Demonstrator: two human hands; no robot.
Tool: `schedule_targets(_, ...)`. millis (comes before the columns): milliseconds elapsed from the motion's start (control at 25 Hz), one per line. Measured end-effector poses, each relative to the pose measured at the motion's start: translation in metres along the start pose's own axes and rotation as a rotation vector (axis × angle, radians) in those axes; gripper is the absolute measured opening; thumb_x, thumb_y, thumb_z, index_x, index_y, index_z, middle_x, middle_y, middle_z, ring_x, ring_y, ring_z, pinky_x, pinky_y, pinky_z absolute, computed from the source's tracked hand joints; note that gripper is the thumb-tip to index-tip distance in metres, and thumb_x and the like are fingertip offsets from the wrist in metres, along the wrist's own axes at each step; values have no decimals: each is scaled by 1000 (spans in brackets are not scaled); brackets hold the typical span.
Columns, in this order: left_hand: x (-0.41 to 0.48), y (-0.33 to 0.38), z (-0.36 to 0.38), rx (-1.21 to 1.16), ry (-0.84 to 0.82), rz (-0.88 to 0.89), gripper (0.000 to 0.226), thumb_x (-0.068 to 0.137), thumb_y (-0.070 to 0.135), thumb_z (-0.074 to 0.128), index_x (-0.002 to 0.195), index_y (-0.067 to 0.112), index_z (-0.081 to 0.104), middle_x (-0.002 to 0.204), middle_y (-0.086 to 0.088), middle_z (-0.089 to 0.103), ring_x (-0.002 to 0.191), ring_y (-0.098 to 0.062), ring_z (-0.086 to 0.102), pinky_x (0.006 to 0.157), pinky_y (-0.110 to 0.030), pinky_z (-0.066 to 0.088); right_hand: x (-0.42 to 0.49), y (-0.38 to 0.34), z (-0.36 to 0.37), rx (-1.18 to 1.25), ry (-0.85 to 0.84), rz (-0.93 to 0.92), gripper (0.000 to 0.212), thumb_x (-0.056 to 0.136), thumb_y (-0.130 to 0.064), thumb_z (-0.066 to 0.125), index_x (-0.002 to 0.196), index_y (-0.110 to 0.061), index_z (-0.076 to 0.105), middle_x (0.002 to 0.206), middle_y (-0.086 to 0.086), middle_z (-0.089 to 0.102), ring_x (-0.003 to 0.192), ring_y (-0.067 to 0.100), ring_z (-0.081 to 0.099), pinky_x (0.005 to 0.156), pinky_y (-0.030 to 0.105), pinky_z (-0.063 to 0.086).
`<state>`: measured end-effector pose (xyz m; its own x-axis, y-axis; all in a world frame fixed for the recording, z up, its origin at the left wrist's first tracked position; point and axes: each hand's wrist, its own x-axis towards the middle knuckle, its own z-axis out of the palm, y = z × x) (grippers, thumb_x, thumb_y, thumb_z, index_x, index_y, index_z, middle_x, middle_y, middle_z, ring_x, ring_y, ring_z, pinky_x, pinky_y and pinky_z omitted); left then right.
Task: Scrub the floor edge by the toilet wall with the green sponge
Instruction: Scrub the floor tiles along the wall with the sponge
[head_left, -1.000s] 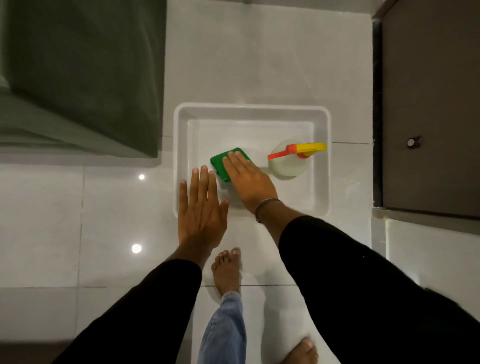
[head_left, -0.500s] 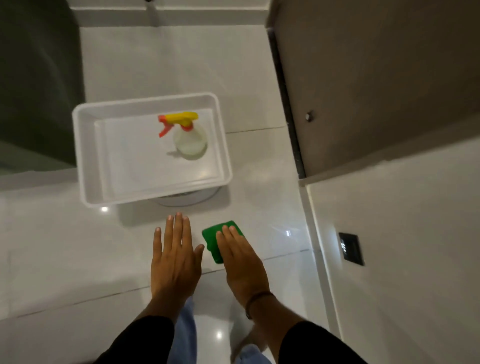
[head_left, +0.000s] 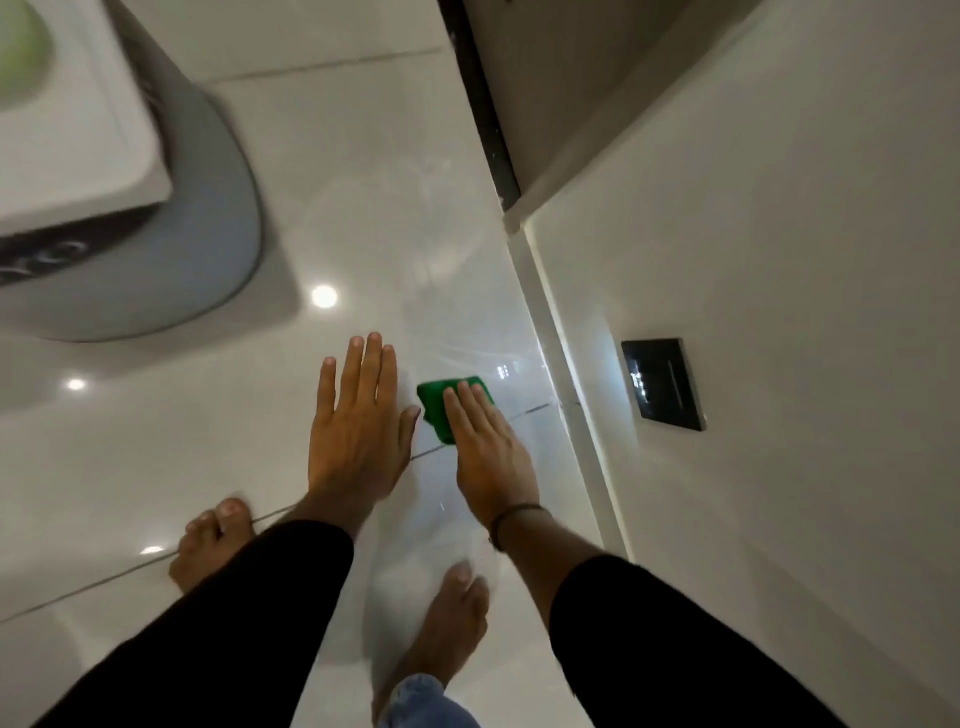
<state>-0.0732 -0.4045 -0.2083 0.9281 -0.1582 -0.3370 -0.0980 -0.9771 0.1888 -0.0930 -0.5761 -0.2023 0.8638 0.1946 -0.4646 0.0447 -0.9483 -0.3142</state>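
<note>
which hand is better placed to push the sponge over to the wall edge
Right. The right hand already lies flat on the green rectangular sponge, on the side nearer the white wall's base strip. The left hand is empty, farther from it.

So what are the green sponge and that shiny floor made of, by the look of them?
The green sponge looks like a matte synthetic scouring pad: flat, thin and dull, with no shine, though its texture is too blurred to be sure. The floor looks like glazed ceramic or polished stone tile: white, glossy enough to mirror the ceiling lights, with thin dark grout lines between slabs.
</note>
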Motion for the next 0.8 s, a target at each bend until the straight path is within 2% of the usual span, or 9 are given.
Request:
schedule_targets(120,51,4,52,22,12,19,79,112,46,46,172,-2,30,183,-27,28,172,-43,22,140,-61,17,57,42,22,-68,50,-46,72,95,8,42,162,-11,25,169,12,24,157,28,20,127,43,21)
schedule_targets(240,86,-5,98,24,16,-31,81,111,46,45,174,-1,24,185,-24,20,174,-41,15,140,-63,12,112,70,27,-106,163,-58,72,92,9,33,161,-11,27,169,13,26,157,28,20,126,36,15)
schedule_targets(320,93,-15,128,16,40,-33,83,113,47,41,176,-2,19,187,-25,13,175,-42,12,139,-64,8,143,86,29,-120,157,-12,75,90,6,36,162,-10,22,170,13,22,158,28,15,129,41,14)
schedule_targets(360,93,-21,143,11,69,-17,84,113,49,38,176,-2,18,187,-25,12,175,-43,11,139,-64,7,152,92,33,-145,138,2,79,89,-1,45,163,-11,19,171,12,18,159,28,12,129,45,14)
schedule_targets(440,94,-29,161,-6,131,20,85,113,53,34,177,-1,17,187,-25,11,175,-43,10,139,-64,6,159,100,40,-192,158,-22,93,80,-28,55,163,-11,16,172,12,12,159,30,7,128,49,13)
schedule_targets(480,93,-31,165,-10,148,27,86,113,55,32,177,0,16,187,-25,11,175,-42,10,139,-64,6,158,100,42,-191,174,-41,98,78,-39,55,163,-10,16,172,13,10,159,31,5,128,51,11)
schedule_targets(560,92,-34,170,-5,188,22,86,113,56,31,178,1,14,188,-24,9,175,-41,9,140,-63,6,156,97,49,-184,172,-69,96,85,-49,54,163,-8,15,172,15,8,160,31,2,128,50,9)
schedule_targets(680,94,-35,177,-18,218,49,87,112,55,33,178,2,12,188,-24,8,175,-41,7,140,-64,5,162,103,58,-178,185,-102,79,100,-38,53,163,-8,15,173,13,9,160,29,3,129,45,6)
schedule_targets(800,95,-38,184,-31,237,48,87,112,57,30,178,3,10,188,-22,4,176,-40,3,140,-63,3,177,112,56,-132,236,-121,70,101,-16,55,162,-8,21,172,12,15,159,29,7,129,43,7)
